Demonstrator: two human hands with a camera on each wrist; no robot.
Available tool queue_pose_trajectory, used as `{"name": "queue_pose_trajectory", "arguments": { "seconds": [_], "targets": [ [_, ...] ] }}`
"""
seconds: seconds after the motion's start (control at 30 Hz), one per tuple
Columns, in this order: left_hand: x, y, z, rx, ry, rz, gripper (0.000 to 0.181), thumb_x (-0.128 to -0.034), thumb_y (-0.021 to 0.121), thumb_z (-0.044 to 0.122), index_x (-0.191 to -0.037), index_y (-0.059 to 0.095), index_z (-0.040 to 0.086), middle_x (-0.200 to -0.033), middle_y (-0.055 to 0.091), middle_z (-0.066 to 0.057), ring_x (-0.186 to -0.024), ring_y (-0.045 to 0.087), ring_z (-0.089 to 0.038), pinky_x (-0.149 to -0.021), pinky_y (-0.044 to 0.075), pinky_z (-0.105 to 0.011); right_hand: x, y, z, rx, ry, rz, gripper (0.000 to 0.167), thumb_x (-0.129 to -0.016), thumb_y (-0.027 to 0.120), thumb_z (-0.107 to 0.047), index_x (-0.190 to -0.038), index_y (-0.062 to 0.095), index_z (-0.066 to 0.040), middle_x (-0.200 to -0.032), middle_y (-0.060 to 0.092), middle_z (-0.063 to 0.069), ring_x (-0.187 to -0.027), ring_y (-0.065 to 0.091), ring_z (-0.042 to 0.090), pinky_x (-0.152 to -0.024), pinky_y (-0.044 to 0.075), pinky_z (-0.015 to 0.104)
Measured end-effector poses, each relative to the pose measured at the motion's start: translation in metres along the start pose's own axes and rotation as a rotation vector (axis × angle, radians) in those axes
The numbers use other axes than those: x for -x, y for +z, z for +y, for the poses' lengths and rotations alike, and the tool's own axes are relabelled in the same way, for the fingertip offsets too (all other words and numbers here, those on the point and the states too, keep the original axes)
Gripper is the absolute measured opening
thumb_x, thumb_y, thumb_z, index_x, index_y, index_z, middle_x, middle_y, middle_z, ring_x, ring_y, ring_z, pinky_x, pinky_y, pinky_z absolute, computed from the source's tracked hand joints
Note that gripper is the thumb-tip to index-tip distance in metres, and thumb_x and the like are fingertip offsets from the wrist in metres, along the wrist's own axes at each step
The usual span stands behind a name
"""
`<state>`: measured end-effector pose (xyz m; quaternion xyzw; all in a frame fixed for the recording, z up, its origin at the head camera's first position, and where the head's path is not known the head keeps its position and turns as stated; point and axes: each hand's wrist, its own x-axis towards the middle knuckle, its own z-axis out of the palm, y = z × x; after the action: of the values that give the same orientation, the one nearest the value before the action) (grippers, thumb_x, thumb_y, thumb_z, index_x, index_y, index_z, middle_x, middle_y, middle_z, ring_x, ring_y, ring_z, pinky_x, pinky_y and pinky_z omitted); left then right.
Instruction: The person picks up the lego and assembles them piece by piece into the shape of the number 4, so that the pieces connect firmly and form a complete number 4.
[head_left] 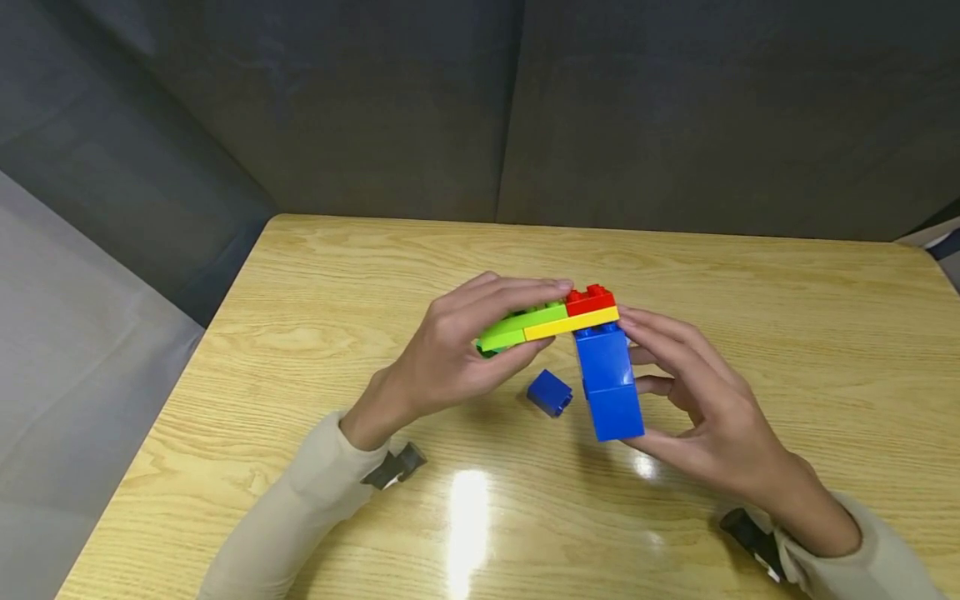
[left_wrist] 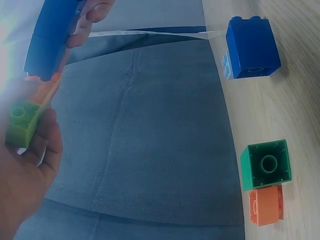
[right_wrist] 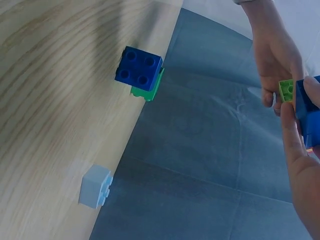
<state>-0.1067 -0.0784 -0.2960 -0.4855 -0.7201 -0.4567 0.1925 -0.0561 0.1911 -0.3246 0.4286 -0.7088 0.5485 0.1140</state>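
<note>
Spanning left grip [head_left: 453, 354] to right grip [head_left: 720, 408], joined bricks [head_left: 609, 362]

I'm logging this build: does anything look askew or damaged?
Nothing looks damaged, but the loose blue block lies on its side on the table, studs pointing sideways, not up, and the loose green block shows its hollow underside.

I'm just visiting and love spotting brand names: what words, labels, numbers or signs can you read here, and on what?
None can be read in any view.
Held blue bricks, red brick, yellow brick, light green brick: no readable text; any marks on the studs are too small to tell.
Left dark wrist device, right dark wrist device: too small to tell.
</note>
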Motion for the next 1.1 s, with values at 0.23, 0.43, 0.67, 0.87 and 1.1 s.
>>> {"name": "queue_pose_trajectory", "arguments": {
  "seconds": [0.23, 0.43, 0.67, 0.87, 1.1],
  "targets": [
    [-0.0003, 0.0014, 0.0002, 0.025, -0.002, 0.006, 0.042, -0.0864, 0.081, -0.002, -0.126, 0.067, -0.008, -0.128, 0.070, -0.018, -0.115, 0.068, -0.023, -0.097, 0.055, -0.032, 0.0020, 0.0028, 0.0006, 0.008, -0.003, 0.012, 0.082, -0.095, 0.076, -0.033, -0.146, 0.040, 0.020, -0.154, 0.041, 0.019, -0.120, 0.059, 0.016, -0.092, 0.055, 0.020],
    [-0.0006, -0.0010, 0.0000, 0.064, -0.018, 0.005, 0.042, -0.0849, 0.082, -0.003, -0.124, 0.068, -0.009, -0.127, 0.071, -0.019, -0.117, 0.068, -0.023, -0.098, 0.056, -0.033, 0.0020, 0.0034, 0.0020, -0.062, -0.042, 0.013, 0.080, -0.093, 0.078, -0.023, -0.145, 0.039, 0.023, -0.156, 0.040, 0.020, -0.124, 0.058, 0.019, -0.093, 0.055, 0.021],
    [0.0010, -0.0033, -0.0004, 0.098, -0.053, -0.023, 0.043, -0.0846, 0.082, -0.003, -0.125, 0.068, -0.008, -0.127, 0.070, -0.019, -0.120, 0.067, -0.024, -0.100, 0.055, -0.034, 0.0023, 0.0030, 0.0006, -0.063, -0.049, -0.010, 0.081, -0.094, 0.077, -0.024, -0.146, 0.036, 0.023, -0.161, 0.036, 0.024, -0.131, 0.055, 0.021, -0.095, 0.054, 0.022],
    [0.0023, -0.0044, 0.0003, 0.156, -0.081, -0.064, 0.043, -0.0837, 0.082, -0.005, -0.125, 0.068, -0.009, -0.127, 0.070, -0.019, -0.120, 0.067, -0.023, -0.099, 0.056, -0.034, 0.0028, 0.0022, -0.0012, -0.086, -0.005, -0.055, 0.091, -0.092, 0.080, -0.025, -0.152, 0.029, 0.019, -0.166, 0.028, 0.022, -0.133, 0.054, 0.020, -0.098, 0.052, 0.022],
    [0.0045, -0.0018, -0.0005, 0.213, -0.107, -0.146, 0.041, -0.0860, 0.078, -0.006, -0.126, 0.068, -0.009, -0.127, 0.070, -0.019, -0.116, 0.067, -0.021, -0.088, 0.059, -0.030, 0.0025, -0.0002, -0.0032, -0.159, 0.027, -0.143, 0.106, -0.087, 0.085, -0.020, -0.157, 0.015, 0.016, -0.170, 0.016, 0.024, -0.136, 0.053, 0.019, -0.102, 0.051, 0.025]
  ]
}}
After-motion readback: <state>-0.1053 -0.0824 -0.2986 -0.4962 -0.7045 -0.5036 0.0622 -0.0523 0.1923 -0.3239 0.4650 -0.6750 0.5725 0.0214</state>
